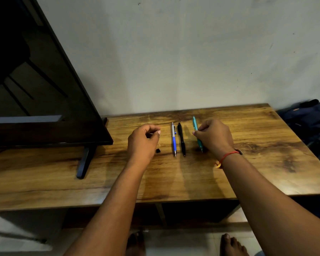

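Three pens lie side by side on the wooden table (248, 163), pointing away from me. In the middle are a blue and silver pen (173, 139) and a black pen (181, 139). My right hand (213, 135) pinches the teal pen (194, 122) between thumb and fingers, with its tip down near the table. My left hand (143, 141) is curled to the left of the pens, its fingertips closed on a thin, mostly hidden pen-like object. A small black end (157, 150) shows just below that hand.
A dark flat screen (35, 89) stands on the table's left half, its black foot (84, 163) reaching toward the front edge. A blue bag (310, 117) lies beyond the table's right end. A plain wall runs behind. My bare feet show on the floor below.
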